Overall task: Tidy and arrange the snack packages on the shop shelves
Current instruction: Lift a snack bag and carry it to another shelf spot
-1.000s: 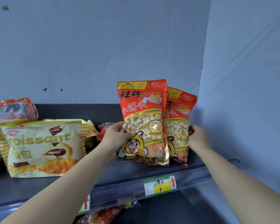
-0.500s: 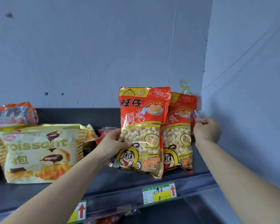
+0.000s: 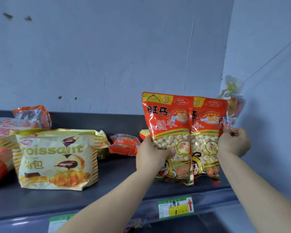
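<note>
"While both hands are on the stock, give me the positions."

"Noted from where I stand. The left hand (image 3: pixel 151 155) grips the front bun-snack bag (image 3: pixel 168 118) at its left edge, about mid-height, with the thumb across the printed face and the fingers behind. The right hand (image 3: pixel 232 142) has its fingers curled, pinching the crinkled film edge of a rear packet (image 3: pixel 233 101) that rises behind the second bun-snack bag (image 3: pixel 207 125). That packet is blurred and I cannot identify it. Both bags are at the right end of the dark shelf (image 3: pixel 124 187), near the side wall (image 3: pixel 267 81) and above the yellow price label (image 3: pixel 175 207)."

"Hazards?"

"Three, in my judgement. First, the bags balance on narrow bottom seams close to the shelf's front lip. If the left hand lets go before they lean on something, they could tip forward and off. Second, pulling the rear packet by its film edge could drag the second bag sideways or knock it over. Third, the film is glossy, so a pinch that small may slip."

"Orientation?"

"Both bags stand upright with the long axis vertical, top seal up and printed faces out to the aisle. The front bag leans slightly and overlaps the second bag's left edge."

"Neighbouring stock?"

"The croissant bag (image 3: pixel 57 157) stands well apart to the left. A small red packet (image 3: pixel 124 145) lies flat further back, between it and the left hand. Neither is touched."
</note>
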Demonstrator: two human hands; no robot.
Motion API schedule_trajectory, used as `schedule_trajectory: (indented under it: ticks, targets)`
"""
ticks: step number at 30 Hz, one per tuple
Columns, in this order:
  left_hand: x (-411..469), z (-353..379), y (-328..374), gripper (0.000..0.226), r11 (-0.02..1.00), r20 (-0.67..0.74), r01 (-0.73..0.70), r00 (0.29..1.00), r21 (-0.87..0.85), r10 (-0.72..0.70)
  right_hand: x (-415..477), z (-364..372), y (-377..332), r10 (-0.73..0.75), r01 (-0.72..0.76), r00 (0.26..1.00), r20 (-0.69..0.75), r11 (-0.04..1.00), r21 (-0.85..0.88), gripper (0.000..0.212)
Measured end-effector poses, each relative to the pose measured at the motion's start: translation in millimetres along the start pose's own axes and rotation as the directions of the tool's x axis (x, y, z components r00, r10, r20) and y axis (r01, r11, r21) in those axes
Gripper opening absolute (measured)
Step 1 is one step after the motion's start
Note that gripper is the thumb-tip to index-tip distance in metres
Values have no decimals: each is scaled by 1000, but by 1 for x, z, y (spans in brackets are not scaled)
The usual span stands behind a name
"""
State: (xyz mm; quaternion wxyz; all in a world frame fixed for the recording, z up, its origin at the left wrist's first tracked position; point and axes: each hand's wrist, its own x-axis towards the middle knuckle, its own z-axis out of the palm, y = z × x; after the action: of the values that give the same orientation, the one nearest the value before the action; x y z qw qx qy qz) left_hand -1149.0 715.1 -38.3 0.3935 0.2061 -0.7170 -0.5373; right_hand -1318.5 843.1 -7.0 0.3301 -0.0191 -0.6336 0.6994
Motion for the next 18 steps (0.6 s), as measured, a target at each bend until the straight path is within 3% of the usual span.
schedule_trajectory:
  ticks: [4, 9, 14, 18]
  targets:
    - [1, 22, 3, 49, 990, -28, -64, 997, 124, 68, 12, 0, -1, -141, 141, 990, -14, 989, -38, 12]
    - [5, 26, -4, 71, 956, 83, -101, 993, 274, 82, 16, -2, 10, -249, 270, 959, 134, 948, -171, 13]
    - [8, 8, -14, 85, 992, 160, -12, 987, 129, -9, 10, -3, 19, -259, 280, 956, 135, 944, -172, 15]
    - [11, -1, -18, 74, 998, 136, 42, 990, -56, -34, 12, 1, 2, -289, 294, 956, 58, 949, -111, 13]
